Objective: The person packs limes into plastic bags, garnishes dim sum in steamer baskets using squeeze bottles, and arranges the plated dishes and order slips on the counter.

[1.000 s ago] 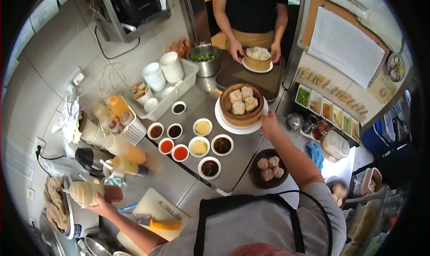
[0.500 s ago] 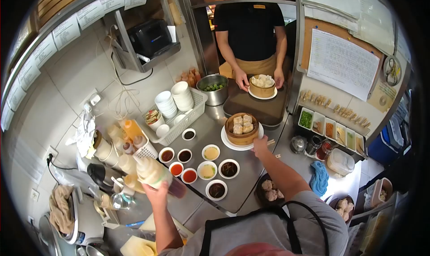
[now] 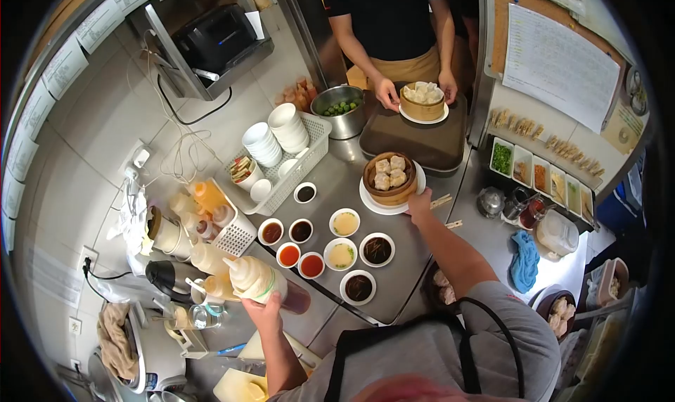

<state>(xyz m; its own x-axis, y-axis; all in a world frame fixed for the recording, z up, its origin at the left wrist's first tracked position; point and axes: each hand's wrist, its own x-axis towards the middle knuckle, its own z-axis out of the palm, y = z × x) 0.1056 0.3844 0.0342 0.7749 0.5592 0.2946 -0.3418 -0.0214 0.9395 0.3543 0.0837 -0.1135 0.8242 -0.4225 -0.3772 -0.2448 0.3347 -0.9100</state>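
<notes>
My left hand [image 3: 266,312] is closed round a squeeze bottle [image 3: 254,281] with a pale nozzle, tilted over the counter. A bottle of dark sauce [image 3: 295,298] lies just beyond it; whether my fingers touch that one is hidden. My right hand [image 3: 420,203] grips the near rim of a white plate [image 3: 373,200]. On this plate sits a round bamboo steamer [image 3: 401,194] with several dumplings [image 3: 389,172] inside. Small white bowls of sauce, such as a dark one [image 3: 358,287] and a red one [image 3: 311,265], stand between my hands. Wooden clothespins [image 3: 441,201] lie beside my right hand.
Across the counter a co-worker's hands [image 3: 386,92] hold another plated steamer [image 3: 423,111] over a brown tray [image 3: 411,147]. A basket of white bowls [image 3: 309,152] and a metal pot [image 3: 338,125] stand at the back. Garnish containers [image 3: 541,177] and a blue cloth [image 3: 524,261] are at right.
The view has shifted. My right hand has pushed the plate and steamer slightly farther toward the brown tray. My left hand has drawn the squeeze bottle a little nearer to me.
</notes>
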